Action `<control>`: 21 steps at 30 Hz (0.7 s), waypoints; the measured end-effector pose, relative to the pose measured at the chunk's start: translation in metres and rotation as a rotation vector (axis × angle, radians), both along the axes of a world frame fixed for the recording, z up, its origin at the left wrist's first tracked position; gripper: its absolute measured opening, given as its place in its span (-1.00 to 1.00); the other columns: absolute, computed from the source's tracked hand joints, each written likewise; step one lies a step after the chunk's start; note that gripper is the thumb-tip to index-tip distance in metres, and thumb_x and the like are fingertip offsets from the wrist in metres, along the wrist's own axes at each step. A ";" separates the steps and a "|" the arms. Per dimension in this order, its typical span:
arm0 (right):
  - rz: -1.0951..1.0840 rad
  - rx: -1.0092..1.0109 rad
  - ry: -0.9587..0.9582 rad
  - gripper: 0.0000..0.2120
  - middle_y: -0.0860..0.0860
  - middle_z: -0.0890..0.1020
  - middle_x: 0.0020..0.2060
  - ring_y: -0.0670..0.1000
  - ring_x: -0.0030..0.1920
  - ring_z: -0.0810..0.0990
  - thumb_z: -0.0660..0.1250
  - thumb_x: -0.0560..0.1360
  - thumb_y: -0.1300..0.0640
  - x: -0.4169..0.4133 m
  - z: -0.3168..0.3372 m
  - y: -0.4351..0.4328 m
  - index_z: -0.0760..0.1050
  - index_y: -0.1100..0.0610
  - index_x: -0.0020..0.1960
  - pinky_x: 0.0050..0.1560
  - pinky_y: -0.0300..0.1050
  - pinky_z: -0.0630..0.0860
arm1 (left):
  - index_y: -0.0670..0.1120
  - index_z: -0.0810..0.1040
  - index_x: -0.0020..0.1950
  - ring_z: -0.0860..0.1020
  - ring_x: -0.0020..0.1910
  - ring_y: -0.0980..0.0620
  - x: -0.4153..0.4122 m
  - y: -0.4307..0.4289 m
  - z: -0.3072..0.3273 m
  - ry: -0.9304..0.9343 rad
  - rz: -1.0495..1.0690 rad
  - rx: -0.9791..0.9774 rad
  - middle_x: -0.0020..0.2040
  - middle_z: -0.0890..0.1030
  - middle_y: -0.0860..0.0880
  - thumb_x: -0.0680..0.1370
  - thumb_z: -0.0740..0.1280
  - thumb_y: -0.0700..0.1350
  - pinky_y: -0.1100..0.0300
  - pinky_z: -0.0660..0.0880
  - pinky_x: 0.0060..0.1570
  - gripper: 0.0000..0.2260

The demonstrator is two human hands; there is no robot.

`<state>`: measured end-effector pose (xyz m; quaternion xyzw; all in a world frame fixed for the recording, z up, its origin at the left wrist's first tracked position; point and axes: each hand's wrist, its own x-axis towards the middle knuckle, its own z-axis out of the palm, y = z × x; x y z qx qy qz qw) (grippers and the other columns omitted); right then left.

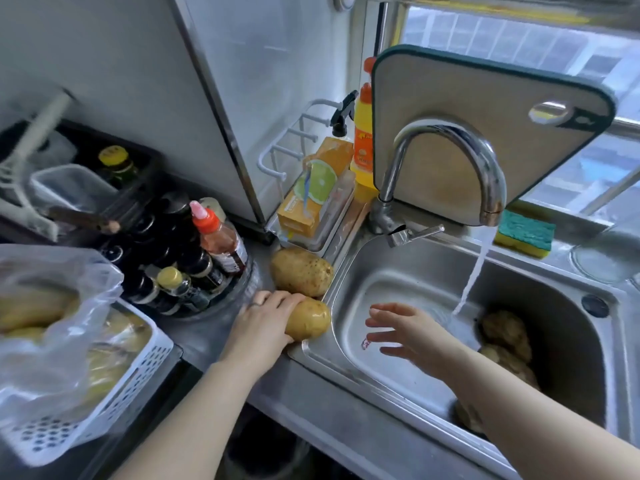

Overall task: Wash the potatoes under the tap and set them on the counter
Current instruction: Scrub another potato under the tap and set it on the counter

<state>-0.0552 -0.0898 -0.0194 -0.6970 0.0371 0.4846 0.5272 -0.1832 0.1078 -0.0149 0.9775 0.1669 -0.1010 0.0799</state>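
Head view: your left hand [259, 327] gripped a potato [308, 322] on the counter [197, 332], centre frame; your right hand [405, 332] hung open over the sink [381, 265].

On the counter [204, 332] left of your sink [391, 268], the far potato [301, 271] sits just behind the near potato [310, 322]. Bottles [194, 258] stand left of them. More potatoes [505, 332] lie in the sink's right end. A cutting board [467, 88] stands behind the tap [488, 168].

Daylit window [519, 39] (right side), grey wall [104, 46]
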 end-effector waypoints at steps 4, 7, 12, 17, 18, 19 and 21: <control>0.002 0.001 0.006 -0.89 0.07 0.63 -0.05 0.10 -0.07 0.62 0.31 0.57 0.12 0.001 -0.001 0.001 0.52 0.11 0.07 -0.07 -0.10 0.49 | 0.11 0.24 0.47 0.31 0.38 -0.08 -0.003 -0.002 0.001 0.010 0.024 0.062 0.45 0.23 0.00 0.46 0.41 -0.04 0.01 0.29 0.29 -0.38; -0.008 -0.004 0.013 -0.91 0.07 0.64 -0.03 0.09 -0.07 0.62 0.31 0.57 0.12 0.004 -0.006 -0.004 0.52 0.10 0.06 0.04 -0.03 0.48 | 0.06 0.48 0.33 0.53 0.15 -0.13 -0.003 -0.010 0.003 0.000 -0.037 0.111 0.25 0.48 -0.08 0.16 0.62 -0.01 -0.05 0.51 0.04 -0.25; 0.040 -0.081 -0.047 -0.90 0.03 0.67 -0.05 0.03 -0.11 0.65 0.32 0.57 0.12 0.013 -0.016 -0.028 0.54 0.08 0.06 0.07 -0.03 0.52 | 0.04 0.60 0.14 0.59 0.01 -0.07 0.021 -0.048 0.006 -0.154 -0.238 0.103 0.09 0.57 -0.04 0.10 0.61 0.07 0.03 0.56 -0.06 -0.38; 0.431 -0.525 -0.537 -0.81 0.05 0.67 -0.01 0.04 -0.04 0.61 0.34 0.51 0.14 0.034 -0.042 -0.102 0.60 0.08 0.11 -0.02 -0.17 0.47 | 0.09 0.33 0.39 0.43 0.27 0.01 0.057 -0.106 -0.001 -0.028 -0.460 -0.144 0.29 0.39 0.07 0.57 0.22 0.03 0.13 0.26 0.27 -0.62; 0.588 -0.644 -0.637 -0.77 0.05 0.65 0.06 0.07 0.05 0.59 0.31 0.51 0.13 0.035 -0.048 -0.120 0.58 0.06 0.15 -0.04 -0.18 0.44 | 0.10 0.29 0.42 0.40 0.30 0.03 0.061 -0.114 -0.006 0.007 -0.469 -0.184 0.32 0.37 0.07 0.60 0.18 0.03 0.15 0.22 0.28 -0.62; 0.758 -0.728 -0.709 -0.74 0.05 0.62 0.12 0.09 0.12 0.56 0.28 0.51 0.11 0.036 -0.056 -0.138 0.55 0.05 0.19 -0.05 -0.16 0.42 | 0.11 0.28 0.42 0.39 0.31 0.04 0.065 -0.122 -0.011 0.027 -0.477 -0.215 0.33 0.36 0.08 0.60 0.16 0.03 0.16 0.22 0.28 -0.62; 1.102 -0.788 -0.831 -0.70 0.04 0.55 0.18 0.13 0.21 0.48 0.24 0.51 0.10 0.036 -0.070 -0.163 0.48 0.05 0.23 0.04 -0.09 0.39 | 0.11 0.28 0.43 0.39 0.31 0.04 0.071 -0.134 -0.022 0.040 -0.488 -0.262 0.34 0.37 0.09 0.61 0.16 0.04 0.17 0.23 0.27 -0.63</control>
